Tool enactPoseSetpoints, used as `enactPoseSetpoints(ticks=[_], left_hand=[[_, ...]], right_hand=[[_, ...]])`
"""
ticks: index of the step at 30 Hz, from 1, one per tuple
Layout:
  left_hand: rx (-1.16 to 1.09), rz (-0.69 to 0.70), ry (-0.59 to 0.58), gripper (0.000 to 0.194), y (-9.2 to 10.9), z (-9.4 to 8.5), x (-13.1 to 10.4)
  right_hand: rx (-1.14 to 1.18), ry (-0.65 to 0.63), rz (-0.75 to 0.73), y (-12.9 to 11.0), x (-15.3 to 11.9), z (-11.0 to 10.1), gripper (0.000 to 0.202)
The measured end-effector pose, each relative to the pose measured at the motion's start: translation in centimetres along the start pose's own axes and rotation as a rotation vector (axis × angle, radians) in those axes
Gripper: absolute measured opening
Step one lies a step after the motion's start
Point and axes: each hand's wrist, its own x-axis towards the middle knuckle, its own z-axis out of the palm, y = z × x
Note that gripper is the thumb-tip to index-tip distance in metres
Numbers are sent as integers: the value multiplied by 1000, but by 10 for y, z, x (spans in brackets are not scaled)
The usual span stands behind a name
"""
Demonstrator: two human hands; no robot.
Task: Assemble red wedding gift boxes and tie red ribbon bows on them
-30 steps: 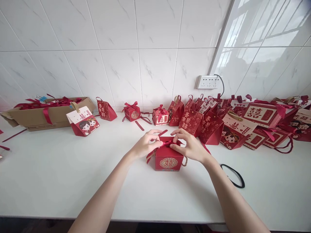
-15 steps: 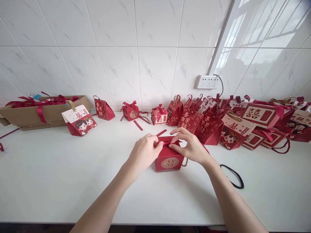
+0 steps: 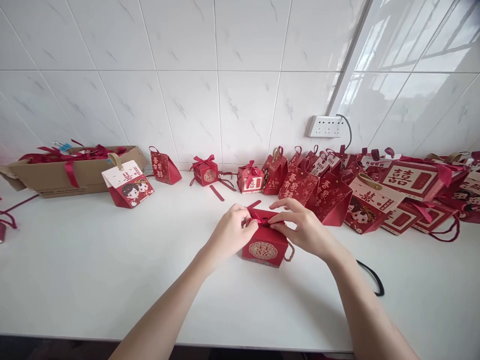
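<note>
A red gift box (image 3: 264, 247) with a round gold emblem stands upright on the white table, a twisted cord handle at its right side. On its top lies a red ribbon (image 3: 258, 218) gathered in a knot or bow. My left hand (image 3: 230, 232) pinches the ribbon between thumb and fingers at the left of the knot. From the right, my right hand (image 3: 302, 227) has its thumb and fingertips closed on the ribbon, partly hiding it.
A cardboard box (image 3: 75, 175) of red ribbons stands at the back left. Several red gift boxes line the wall, crowded at the right. A black loop (image 3: 375, 277) lies beside my right forearm. A power strip (image 3: 325, 126) is on the wall.
The view has shifted a little to the left, so things appear further right. Both hands remain at the ribbon, with the box turned slightly.
</note>
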Motion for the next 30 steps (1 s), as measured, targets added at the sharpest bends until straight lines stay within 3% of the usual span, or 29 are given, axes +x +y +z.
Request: enactPoseSetpoints(ticks=[6,10,17,26,30], left_hand=[[-107,-103,-106,22,-11,-6,8],[-164,-95,-192,26,-20,-11,14],[-227,-24,-246,30,-27,-12,19],[-341,-44,-293,29,-25,-10,18],[-355,-51,-318,30,-23,-9,17]], right_hand=[[-231,55,-62,-6,-7,2,19],[-280,64,-123,-2,-12,3,21],[-170,121,-70,8,-21,6,22],[-36,105,-9,6,-29,9,17],[75,198,64,1,-27,2,5]])
